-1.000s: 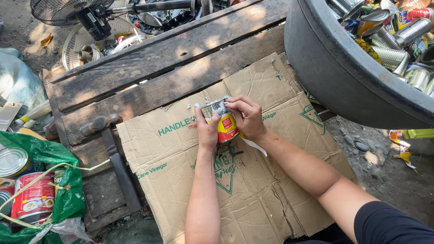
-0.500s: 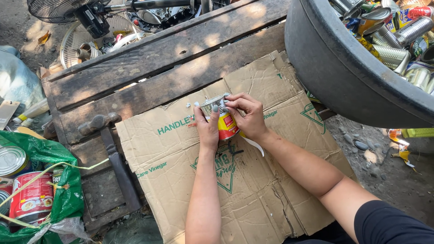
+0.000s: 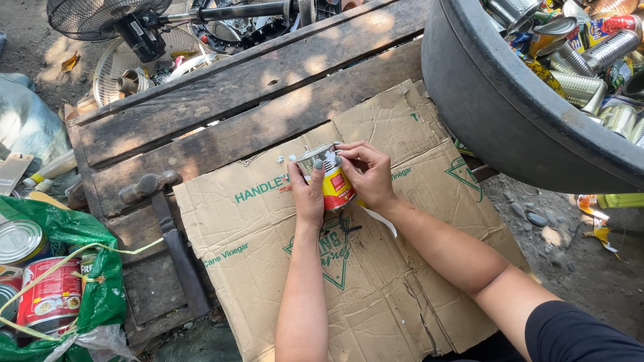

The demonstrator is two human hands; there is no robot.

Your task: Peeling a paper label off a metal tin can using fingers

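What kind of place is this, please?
Probably an outdoor scrap-sorting yard: a big grey tub full of empty metal cans, broken electric fans on bare ground, and a flattened brown cardboard sheet as a work surface.

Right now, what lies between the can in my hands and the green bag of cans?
In the head view, a machete lies on the wooden planks between the can and green bag.
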